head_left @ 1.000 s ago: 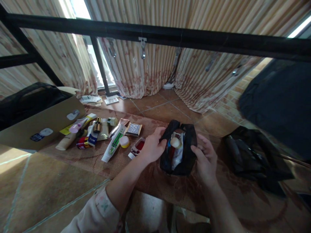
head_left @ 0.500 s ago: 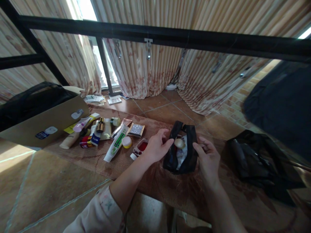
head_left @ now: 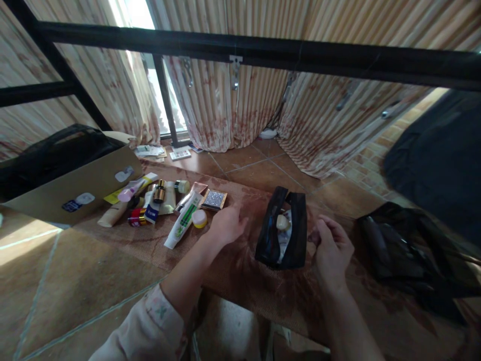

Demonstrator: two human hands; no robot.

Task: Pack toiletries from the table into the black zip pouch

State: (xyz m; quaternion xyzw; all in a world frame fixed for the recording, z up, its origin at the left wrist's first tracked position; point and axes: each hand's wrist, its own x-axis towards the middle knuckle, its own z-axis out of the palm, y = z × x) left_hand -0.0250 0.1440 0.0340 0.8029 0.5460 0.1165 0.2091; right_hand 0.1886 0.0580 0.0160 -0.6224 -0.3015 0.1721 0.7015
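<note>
We log pouch [head_left: 298, 230]: thin-looking matt cloth | tube [head_left: 183, 221]: smooth plastic, slight sheen | jar [head_left: 199, 218]: smooth plastic | compact [head_left: 214, 199]: glittery, rough-looking lid | box [head_left: 103, 190]: matt cardboard | surface [head_left: 229, 268]: coarse woven cloth cover | curtains [head_left: 210, 110]: matt cloth | rail [head_left: 270, 51]: smooth, metal-looking | floor [head_left: 246, 158]: faintly glossy tiles

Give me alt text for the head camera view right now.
A person's left hand and right hand are on either side of an open black pouch on brown cloth. Farther left are a white tube, small jar and cardboard box.
</note>
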